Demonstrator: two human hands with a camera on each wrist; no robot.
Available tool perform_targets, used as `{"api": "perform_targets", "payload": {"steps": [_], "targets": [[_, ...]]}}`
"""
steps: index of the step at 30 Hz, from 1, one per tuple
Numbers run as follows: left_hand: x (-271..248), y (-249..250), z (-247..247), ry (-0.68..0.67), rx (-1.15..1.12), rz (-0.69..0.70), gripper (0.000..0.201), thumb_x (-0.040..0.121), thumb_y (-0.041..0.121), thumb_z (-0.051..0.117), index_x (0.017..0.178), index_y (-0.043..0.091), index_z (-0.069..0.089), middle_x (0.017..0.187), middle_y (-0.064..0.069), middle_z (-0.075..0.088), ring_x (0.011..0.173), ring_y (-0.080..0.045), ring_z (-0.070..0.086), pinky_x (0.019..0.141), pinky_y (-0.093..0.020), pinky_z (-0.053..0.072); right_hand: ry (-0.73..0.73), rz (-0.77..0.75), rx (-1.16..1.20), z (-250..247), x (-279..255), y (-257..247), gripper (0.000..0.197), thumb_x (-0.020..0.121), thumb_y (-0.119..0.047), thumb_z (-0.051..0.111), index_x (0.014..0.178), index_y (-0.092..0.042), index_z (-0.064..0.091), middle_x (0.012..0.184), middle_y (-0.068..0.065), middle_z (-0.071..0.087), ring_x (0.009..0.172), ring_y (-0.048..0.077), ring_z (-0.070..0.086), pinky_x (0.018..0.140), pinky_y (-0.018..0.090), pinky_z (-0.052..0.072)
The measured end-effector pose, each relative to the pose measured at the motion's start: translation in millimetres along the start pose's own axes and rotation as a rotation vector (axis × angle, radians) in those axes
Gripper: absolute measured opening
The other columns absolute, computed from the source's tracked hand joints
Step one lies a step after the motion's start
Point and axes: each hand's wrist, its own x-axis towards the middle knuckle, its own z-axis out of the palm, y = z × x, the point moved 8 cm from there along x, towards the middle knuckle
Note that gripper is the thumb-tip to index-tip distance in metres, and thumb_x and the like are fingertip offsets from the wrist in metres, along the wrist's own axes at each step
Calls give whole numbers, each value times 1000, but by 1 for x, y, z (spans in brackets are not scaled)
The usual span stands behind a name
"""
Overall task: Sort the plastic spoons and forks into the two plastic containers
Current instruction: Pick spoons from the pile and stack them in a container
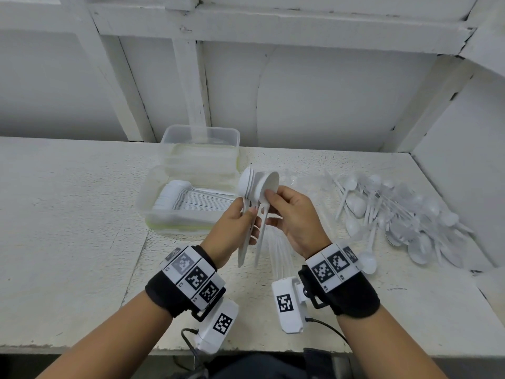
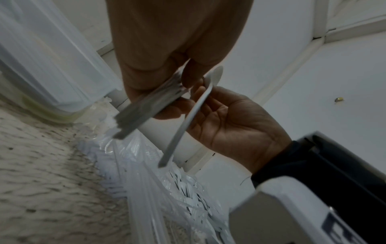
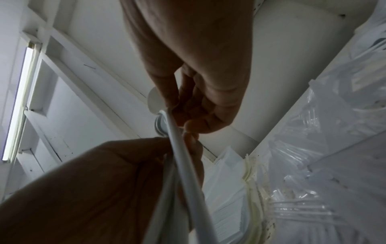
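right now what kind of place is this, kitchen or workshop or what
Hard to say; probably a plain workroom or packing station rather than a kitchen. A rough white-painted bench sits against bare white framed wall panels, with only a loose pile of plastic cutlery and clear containers on it.

Two clear containers (image 1: 200,138) stand on the tabletop (image 1: 68,214), two hands (image 1: 232,228) hold white spoons (image 1: 250,184), about five bunched plus one apart, and the loose cutlery pile (image 1: 396,214) is too tangled to count.
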Motion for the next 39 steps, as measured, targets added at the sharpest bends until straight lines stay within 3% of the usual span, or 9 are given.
{"api": "perform_targets", "payload": {"steps": [3, 7, 13, 19, 22, 27, 29, 33, 39], "targets": [[0, 0, 1, 4, 86, 32, 20, 101, 20, 35, 115, 12, 48, 77, -5, 52, 59, -13, 49, 57, -28, 45, 8, -44, -71, 0, -1, -4, 16, 94, -13, 52, 85, -13, 66, 74, 0, 68, 67, 10, 64, 57, 22, 49], [-1, -2, 2, 9, 127, 54, 21, 101, 24, 35, 91, 15, 50, 71, -1, 48, 58, -11, 44, 56, -26, 41, 120, -64, -102, -9, 3, 0, 7, 92, -13, 56, 90, -15, 63, 79, 3, 69, 70, 14, 64, 63, 25, 53], [3, -3, 2, -18, 170, 62, 26, 101, 21, 36, 106, 2, 54, 81, -3, 58, 69, -6, 58, 69, -25, 51, 225, -72, -125, -16, 4, 2, 15, 88, -16, 63, 76, -13, 55, 66, 0, 56, 51, 4, 53, 51, 20, 47], [-1, -6, 12, -189, -100, -13, 19, 101, 17, 35, 106, 8, 51, 81, -5, 67, 68, -15, 67, 65, -27, 55, 187, -36, -186, -15, 6, 5, 21, 86, -25, 65, 101, -23, 51, 78, 5, 58, 64, 12, 56, 64, 27, 44], [-4, -6, 16, -264, -212, -63, 19, 101, 14, 34, 106, 7, 51, 72, -8, 65, 61, -19, 64, 62, -29, 55, 103, -73, -239, -10, 5, 0, 5, 90, -20, 60, 93, -16, 60, 73, -3, 56, 58, -3, 54, 57, 15, 41], [-6, -11, 23, -381, -299, -200, 26, 100, 18, 28, 105, 5, 51, 62, -7, 53, 49, -17, 50, 52, -27, 46, -17, -89, -208, -3, 6, -3, 12, 96, -14, 49, 93, -8, 59, 73, 0, 57, 52, -8, 53, 49, 6, 40], [-7, -12, 28, -422, -338, -262, 32, 98, 22, 24, 102, 6, 51, 57, -5, 49, 45, -15, 45, 49, -26, 42, -55, -82, -231, 3, 7, -4, 16, 98, -17, 46, 102, -6, 57, 81, 1, 60, 63, -4, 59, 55, 9, 45], [-7, -13, 34, -483, -312, -317, 36, 92, 27, 17, 91, 9, 49, 51, -5, 43, 41, -15, 39, 48, -23, 37, -111, -40, -279, 10, 10, -1, 22, 99, -26, 43, 115, -11, 46, 98, 2, 58, 92, 17, 60, 86, 35, 55], [-8, -10, 34, -562, -392, -307, 25, 86, 29, 44, 93, 8, 53, 61, -4, 52, 50, -16, 51, 53, -27, 48, -133, -157, -261, -2, 15, -17, 5, 95, -18, 52, 90, -17, 52, 76, -4, 54, 65, 3, 49, 57, 16, 39]]}}
